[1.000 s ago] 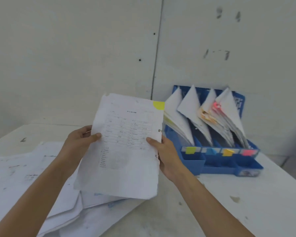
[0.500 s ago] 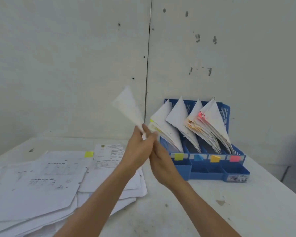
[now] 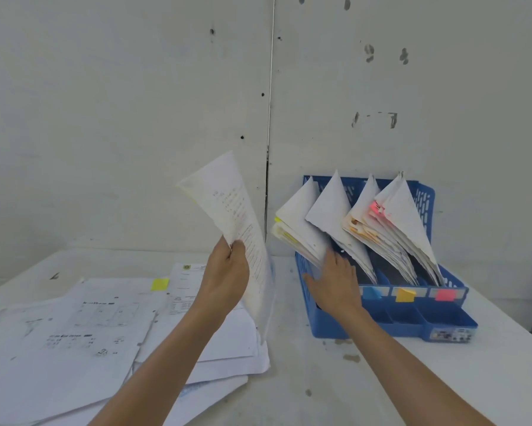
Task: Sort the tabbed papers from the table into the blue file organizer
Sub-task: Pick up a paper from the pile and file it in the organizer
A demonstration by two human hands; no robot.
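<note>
Left hand (image 3: 227, 272): grips a printed sheet (image 3: 230, 210) by its edge, upright above the surface (image 3: 350, 388), just left of the organizer.
Right hand (image 3: 335, 287): fingers straight, pressing against the papers (image 3: 295, 222) in the leftmost slot of the blue file organizer (image 3: 412, 324).
Loose pile (image 3: 89, 327): lies flat on the surface, one yellow tab (image 3: 159, 284) showing.

A printed sheet (image 3: 227, 207) stands nearly upright, gripped at its lower edge by the left hand (image 3: 226, 281), with faint yellow at its top corner. A loose pile (image 3: 74, 333) of sheets lies flat on the table (image 3: 350, 395) at the left, one sheet showing a yellow tab (image 3: 159, 284). The blue organizer (image 3: 442, 321) sits to the right, its four slots holding leaning papers (image 3: 329, 207).
</note>
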